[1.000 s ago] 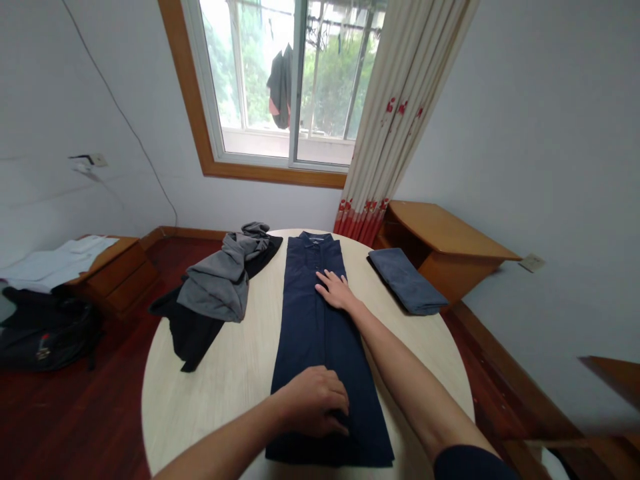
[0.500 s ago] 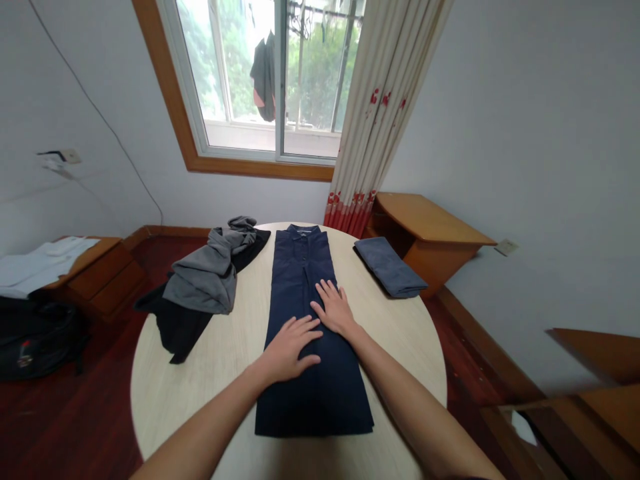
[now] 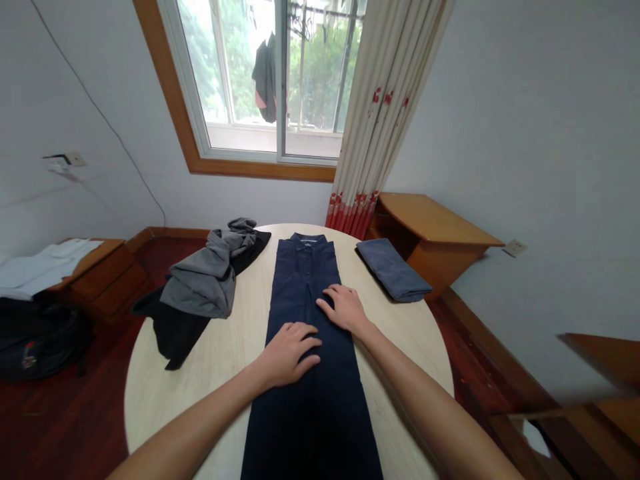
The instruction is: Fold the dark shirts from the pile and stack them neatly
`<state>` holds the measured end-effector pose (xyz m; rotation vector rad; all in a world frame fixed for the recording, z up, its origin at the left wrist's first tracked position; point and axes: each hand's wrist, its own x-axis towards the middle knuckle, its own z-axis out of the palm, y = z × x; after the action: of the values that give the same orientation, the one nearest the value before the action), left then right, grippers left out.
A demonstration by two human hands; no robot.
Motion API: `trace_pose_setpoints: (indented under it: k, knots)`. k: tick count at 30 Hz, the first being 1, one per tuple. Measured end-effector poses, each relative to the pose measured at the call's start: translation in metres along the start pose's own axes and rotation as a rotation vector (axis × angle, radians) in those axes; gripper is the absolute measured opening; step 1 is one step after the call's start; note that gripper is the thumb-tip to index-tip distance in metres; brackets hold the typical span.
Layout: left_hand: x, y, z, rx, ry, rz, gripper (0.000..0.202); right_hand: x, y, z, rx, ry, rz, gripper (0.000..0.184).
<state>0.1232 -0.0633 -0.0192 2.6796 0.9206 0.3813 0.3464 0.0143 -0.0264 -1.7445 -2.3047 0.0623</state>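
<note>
A navy collared shirt lies in a long narrow strip down the middle of the round table, collar at the far end. Its near end runs out of the bottom of the view. My left hand rests on the shirt near its left edge, fingers apart and slightly bent. Farther up, my right hand lies on the shirt's right side, thumb apart and fingers a little curled. Neither hand visibly grips the cloth.
Left on the round table is a rumpled grey garment over black cloth. A folded dark grey-blue garment lies at the right. A wooden desk stands beyond, and a black bag sits at the far left.
The shirt has slid toward me: its collar is nearer and its near edge has left the view. My fingers, flatter before, are more bent.
</note>
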Motion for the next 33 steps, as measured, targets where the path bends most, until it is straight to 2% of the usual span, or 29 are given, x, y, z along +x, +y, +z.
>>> trace_pose_setpoints:
  k: [3, 8, 12, 20, 23, 26, 30, 33]
  knots:
    - [0.014, -0.009, 0.014, 0.068, -0.023, 0.004, 0.051, 0.050, 0.007, 0.011, -0.014, 0.012, 0.049, 0.055]
    - [0.015, -0.017, 0.033, 0.077, -0.097, 0.028, 0.058, 0.120, 0.023, 0.043, -0.025, -0.137, 0.128, 0.069]
    - [0.014, -0.018, 0.035, 0.057, -0.087, 0.007, 0.060, 0.153, 0.039, 0.057, -0.006, -0.147, 0.166, 0.076]
    - [0.024, -0.032, 0.039, 0.052, -0.007, -0.045, 0.059, 0.201, 0.058, 0.064, 0.051, -0.120, 0.163, 0.081]
    - [0.027, -0.034, 0.036, 0.046, -0.014, -0.052, 0.058, 0.204, 0.057, 0.061, 0.105, -0.098, 0.141, 0.077]
    - [0.026, -0.032, 0.032, 0.028, 0.019, -0.038, 0.056, 0.188, 0.059, 0.056, 0.230, 0.003, 0.138, 0.066]
    - [0.020, -0.037, 0.022, 0.016, 0.226, -0.079, 0.046, 0.136, 0.064, 0.049, 0.363, 0.155, 0.169, 0.056]
    - [0.026, -0.065, 0.010, 0.030, 0.341, -0.232, 0.046, 0.085, 0.062, 0.045, 0.352, 0.131, 0.123, 0.056]
